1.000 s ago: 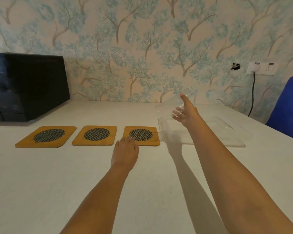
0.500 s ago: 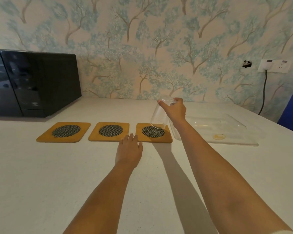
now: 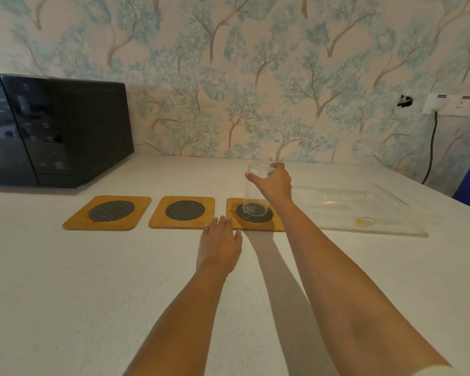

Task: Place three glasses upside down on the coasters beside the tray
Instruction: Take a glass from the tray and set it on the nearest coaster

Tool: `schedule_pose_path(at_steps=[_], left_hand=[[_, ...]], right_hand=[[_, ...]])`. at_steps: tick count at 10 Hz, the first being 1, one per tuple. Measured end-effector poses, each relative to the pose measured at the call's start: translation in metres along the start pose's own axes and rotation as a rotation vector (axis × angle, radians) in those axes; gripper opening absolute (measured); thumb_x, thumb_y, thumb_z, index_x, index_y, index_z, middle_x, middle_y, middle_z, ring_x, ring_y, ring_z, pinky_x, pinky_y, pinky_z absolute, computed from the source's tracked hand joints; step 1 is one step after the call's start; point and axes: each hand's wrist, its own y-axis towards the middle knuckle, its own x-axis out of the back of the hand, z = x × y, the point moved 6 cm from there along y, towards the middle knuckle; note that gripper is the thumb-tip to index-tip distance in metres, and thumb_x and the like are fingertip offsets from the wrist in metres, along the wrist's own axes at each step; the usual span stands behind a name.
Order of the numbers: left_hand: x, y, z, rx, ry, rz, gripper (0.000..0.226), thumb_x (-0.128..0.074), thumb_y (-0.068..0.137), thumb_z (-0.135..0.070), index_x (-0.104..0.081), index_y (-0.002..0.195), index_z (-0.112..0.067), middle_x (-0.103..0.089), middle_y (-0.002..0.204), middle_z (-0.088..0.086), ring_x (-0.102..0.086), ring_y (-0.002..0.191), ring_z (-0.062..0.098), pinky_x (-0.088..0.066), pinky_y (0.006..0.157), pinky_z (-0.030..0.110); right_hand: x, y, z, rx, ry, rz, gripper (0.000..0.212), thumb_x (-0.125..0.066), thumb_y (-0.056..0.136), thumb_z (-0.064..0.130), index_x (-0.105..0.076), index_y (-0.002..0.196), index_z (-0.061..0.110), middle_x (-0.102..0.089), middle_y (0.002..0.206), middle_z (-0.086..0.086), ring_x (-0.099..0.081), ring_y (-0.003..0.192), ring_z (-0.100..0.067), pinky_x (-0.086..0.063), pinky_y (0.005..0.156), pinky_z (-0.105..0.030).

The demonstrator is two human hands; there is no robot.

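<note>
Clear glass [image 3: 255, 191] inverted in right hand [image 3: 273, 183]

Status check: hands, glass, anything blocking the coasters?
Right hand grips clear drinking glass, inverted over the yellow square coaster nearest the tray. Left hand flat on white counter. Other two coasters bare, unobstructed.

My right hand [image 3: 273, 183] grips an upturned clear glass [image 3: 255, 189] over the rightmost coaster [image 3: 255, 217]; my left hand [image 3: 220, 244] lies flat on the white counter [image 3: 92, 280].
</note>
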Motion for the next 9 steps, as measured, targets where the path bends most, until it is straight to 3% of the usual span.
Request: schedule_pose_path(at_steps=[5,7,9], left_hand=[[-0.005,0.003,0.001,-0.008,0.009,-0.002,0.054,-0.023,0.099,-0.043,-0.025,0.146,-0.017,-0.024,0.156,0.005,-0.016,0.146,0.024,-0.014,0.118,0.04],[-0.004,0.001,0.001,-0.013,0.009,-0.009,0.054,-0.023,0.098,-0.042,-0.026,0.145,-0.015,-0.026,0.156,0.006,-0.017,0.146,0.024,-0.015,0.118,0.04],[-0.004,0.001,0.001,-0.012,0.014,-0.008,0.054,-0.023,0.099,-0.042,-0.026,0.146,-0.016,-0.026,0.156,0.006,-0.017,0.146,0.024,-0.014,0.118,0.04]], right_hand=[[-0.011,-0.002,-0.006,0.013,-0.069,0.021,0.08,-0.073,0.078,0.043,-0.037,0.141,0.007,-0.047,0.139,-0.015,-0.047,0.129,-0.031,-0.041,0.105,-0.041],[-0.014,-0.003,-0.007,0.023,-0.161,0.062,0.098,-0.074,0.077,0.046,-0.021,0.149,0.005,-0.03,0.148,-0.017,-0.035,0.138,-0.034,-0.036,0.109,-0.042],[-0.013,-0.003,-0.007,0.052,-0.182,0.048,0.091,-0.075,0.079,0.034,-0.023,0.149,0.006,-0.03,0.147,-0.017,-0.037,0.136,-0.034,-0.039,0.107,-0.04]])
